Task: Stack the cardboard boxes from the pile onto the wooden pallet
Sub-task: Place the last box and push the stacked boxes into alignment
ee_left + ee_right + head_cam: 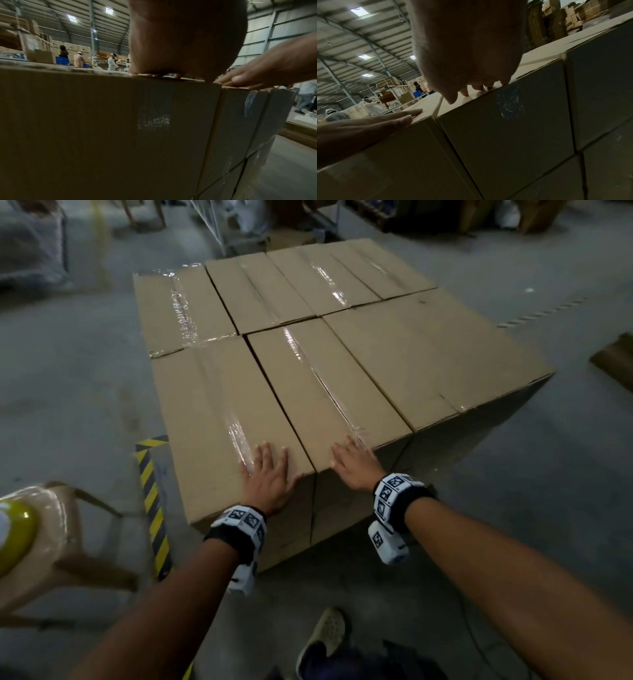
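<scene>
Several taped cardboard boxes form a tight block in front of me; whatever it stands on is hidden under it. My left hand [267,474] lies flat on the near edge of the front left box [219,419], fingers straight. My right hand [354,465] lies flat on the near edge of the front middle box [325,392]. In the left wrist view my left palm [185,40] rests on that box's top edge above its front face [102,135]. In the right wrist view my right palm [467,47] sits on the middle box [505,128], and a lower layer of boxes [547,180] shows beneath.
A plastic chair [58,535] stands at my left, beside a yellow-black striped floor strip [152,505]. My foot [325,638] is just in front of the block. A flat brown piece [616,361] lies on the floor at right. People [112,62] work far behind.
</scene>
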A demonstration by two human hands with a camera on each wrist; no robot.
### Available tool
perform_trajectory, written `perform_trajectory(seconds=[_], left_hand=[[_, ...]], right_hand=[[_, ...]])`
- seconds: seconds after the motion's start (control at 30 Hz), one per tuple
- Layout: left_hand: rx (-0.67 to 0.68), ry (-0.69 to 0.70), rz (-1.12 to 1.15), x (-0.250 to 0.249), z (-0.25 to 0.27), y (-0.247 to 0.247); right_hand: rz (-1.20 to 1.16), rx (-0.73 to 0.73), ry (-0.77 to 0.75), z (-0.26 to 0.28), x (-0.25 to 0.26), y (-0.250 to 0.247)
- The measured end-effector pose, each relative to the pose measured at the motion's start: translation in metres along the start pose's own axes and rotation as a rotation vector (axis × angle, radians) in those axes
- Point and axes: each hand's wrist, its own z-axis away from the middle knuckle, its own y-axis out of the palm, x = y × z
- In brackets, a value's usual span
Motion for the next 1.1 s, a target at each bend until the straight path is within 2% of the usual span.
perform_trajectory(seconds=[0.1,0.27,0.43,0.6,0.77,0.9,1.0,1.1], left_hand=[[-0.028,0.02,0.037,-0.006,0.008,-0.005],[-0.084,0.029,0.096,-0.031,0.021,-0.01],[-0.098,0.066,0.078,-0.074,-0.001,-0.025],[-0.162,0.132,0.053,-0.142,-0.057,-0.035],[-0.094,0.133,0.008,-0.207,-0.117,-0.018],[-0.032,0.061,-0.074,-0.225,-0.138,0.013],[-0.116,0.048,-0.102,-0.217,-0.135,0.032],[-0.144,0.063,-0.104,-0.211,-0.133,0.039]], right_hand=[[-0.136,-0.029,-0.016,0.019,-0.01,0.004],[-0.276,-0.088,0.084,0.056,-0.042,0.001],[-0.305,-0.154,0.124,0.066,-0.087,-0.028],[-0.256,-0.203,0.107,0.031,-0.15,-0.073],[-0.05,-0.223,0.011,-0.028,-0.221,-0.1],[0.108,-0.147,-0.018,-0.058,-0.243,-0.083],[0.156,-0.176,-0.032,-0.061,-0.236,-0.064],[0.153,-0.179,-0.05,-0.061,-0.234,-0.061]])
